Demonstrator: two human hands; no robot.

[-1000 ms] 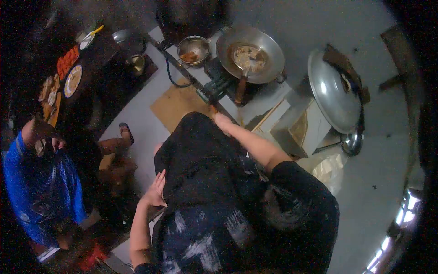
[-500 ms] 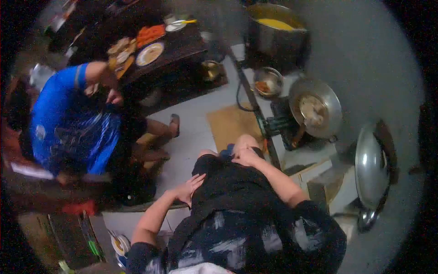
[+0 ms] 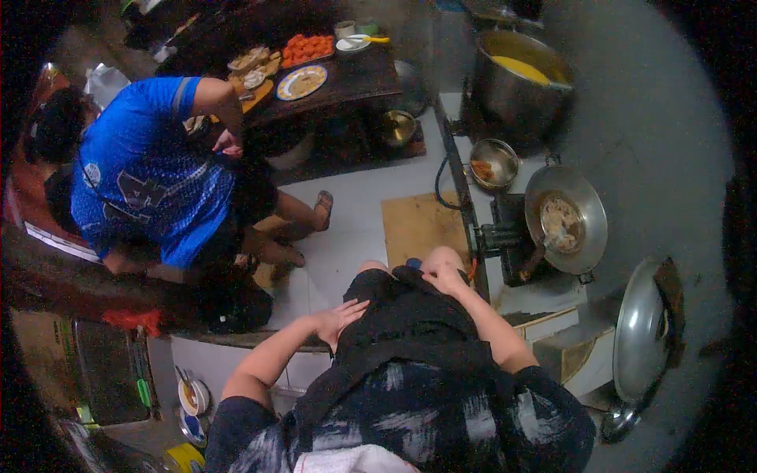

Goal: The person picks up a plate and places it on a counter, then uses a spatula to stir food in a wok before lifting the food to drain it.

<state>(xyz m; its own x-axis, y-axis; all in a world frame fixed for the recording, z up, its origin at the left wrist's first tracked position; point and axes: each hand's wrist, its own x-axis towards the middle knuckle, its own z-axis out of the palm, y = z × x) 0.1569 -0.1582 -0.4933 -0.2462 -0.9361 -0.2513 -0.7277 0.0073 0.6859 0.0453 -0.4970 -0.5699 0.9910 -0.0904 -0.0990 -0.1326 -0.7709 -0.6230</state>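
Observation:
My left hand (image 3: 343,319) lies on the black shorts (image 3: 414,311) over my left thigh, its fingers stretched out and holding nothing. On the other leg, my right hand (image 3: 444,279) rests by the knee at the hem of the shorts. Its fingers are curled in, and whatever may be between them is hidden. To the right of that hand stands a burner (image 3: 509,240) with a large wok (image 3: 595,217) on it. Pale pieces of food (image 3: 561,221) lie in the wok, and a handled utensil (image 3: 536,258) leans into it.
Someone in a blue shirt (image 3: 154,169) sits at left by a dark table (image 3: 347,91) with a patterned plate (image 3: 301,82) and orange food pieces (image 3: 307,50). A tall pot (image 3: 512,94) stands far right, a metal bowl (image 3: 509,154) nearer. A big lid (image 3: 637,331) leans against the wall.
My view has swung left, so the room appears shifted to the right and is sharper. Both my hands stay on my legs. The person in blue keeps much the same pose.

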